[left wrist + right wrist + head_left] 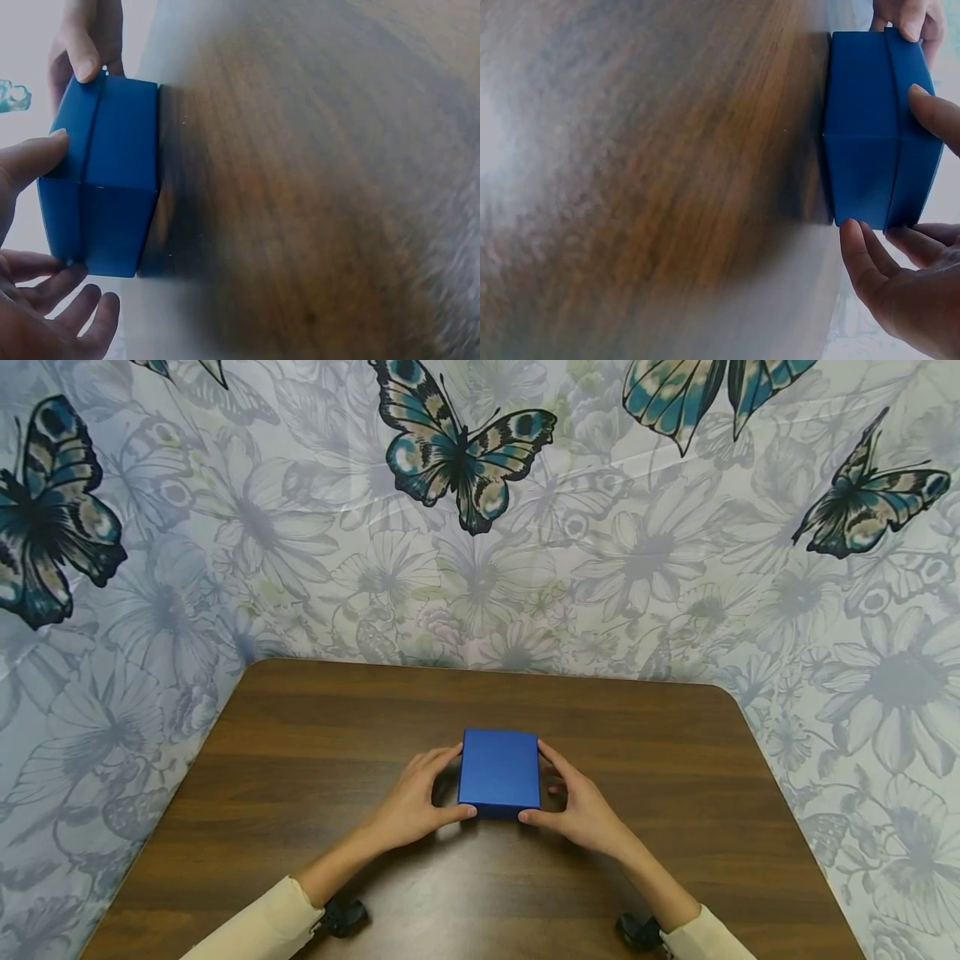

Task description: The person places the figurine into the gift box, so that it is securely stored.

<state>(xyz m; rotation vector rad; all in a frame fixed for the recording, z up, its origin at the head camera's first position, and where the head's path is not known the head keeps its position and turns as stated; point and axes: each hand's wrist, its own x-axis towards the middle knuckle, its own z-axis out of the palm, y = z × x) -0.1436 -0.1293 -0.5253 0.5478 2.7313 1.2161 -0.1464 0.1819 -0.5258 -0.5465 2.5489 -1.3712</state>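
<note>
A blue lidded box point(499, 770) sits on the wooden table in the head view, its lid fitted down over the base. My left hand point(412, 797) holds it from the left, thumb at the near edge of the lid and fingers reaching toward the far corner. From the opposite side my right hand point(588, 810) grips it in the same way. In the left wrist view the left thumb point(37, 156) presses the lid point(73, 135) above the seam. The right wrist view has the right thumb point(934, 112) on the lid, with fingertips along the box's side.
The brown wooden table point(337, 710) has rounded far corners and stands against a cloth backdrop point(300, 552) printed with butterflies and flowers. A dark wrist camera point(345, 917) is strapped at the left sleeve, another device point(639, 933) at the right.
</note>
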